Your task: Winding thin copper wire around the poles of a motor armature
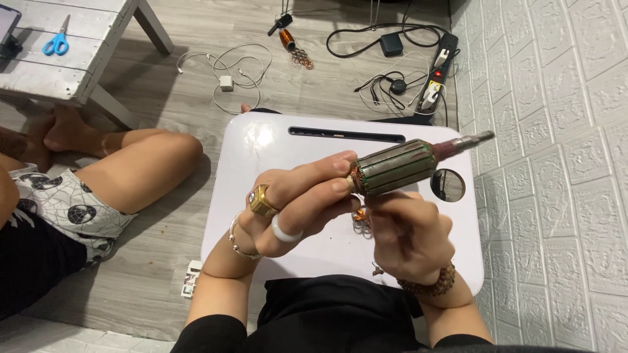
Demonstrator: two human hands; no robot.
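Both hands grip one motor armature (392, 168): left hand (297, 209) fingers closed round its copper-wound end, right hand (409, 238) pinching beneath. It looks heavy, rigid; hold the laminated core, beyond the fingertips, sparing the windings.

Blue scissors (57, 40) lie on a grey bench (78, 65); a power strip (439, 72) sits by the wall.
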